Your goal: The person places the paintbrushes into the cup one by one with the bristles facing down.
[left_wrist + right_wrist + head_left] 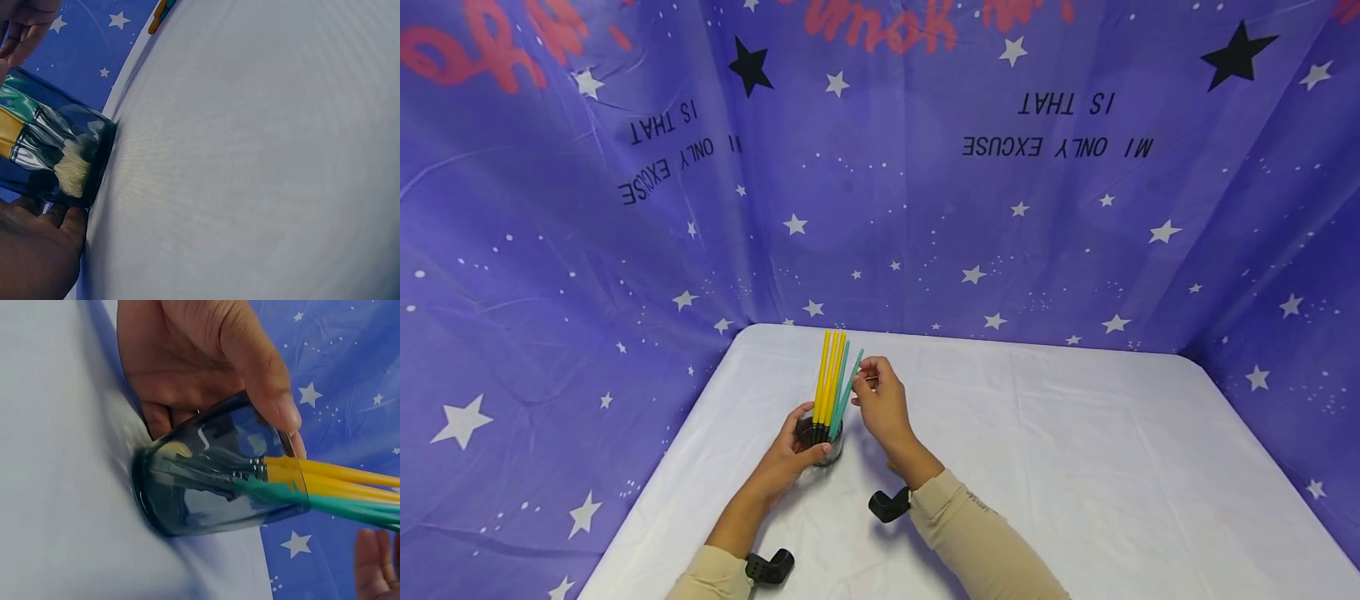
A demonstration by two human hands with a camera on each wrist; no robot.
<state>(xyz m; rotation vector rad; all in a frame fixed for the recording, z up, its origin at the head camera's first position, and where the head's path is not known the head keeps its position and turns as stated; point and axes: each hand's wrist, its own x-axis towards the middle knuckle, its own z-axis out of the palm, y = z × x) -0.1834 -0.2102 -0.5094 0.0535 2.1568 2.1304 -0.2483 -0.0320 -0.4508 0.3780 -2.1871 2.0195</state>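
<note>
My left hand (795, 454) grips a clear, dark-tinted glass cup (219, 512), thumb on the near side and fingers behind. Several paintbrushes stand in the cup bristles down, with yellow handles (828, 375) on the left and green ones on the right. The pale bristles (73, 170) show through the glass in the left wrist view. My right hand (883, 404) is at the upper part of the rightmost green paintbrush (845, 398), pinching its handle between thumb and fingers. That brush leans to the right, apart from the others.
A white cloth-covered table (1037, 467) spreads beneath the hands. Yellow and green handle ends (161, 15) lie on it, mostly hidden by the right forearm in the head view. A purple star-printed curtain (925, 208) hangs at the back and sides.
</note>
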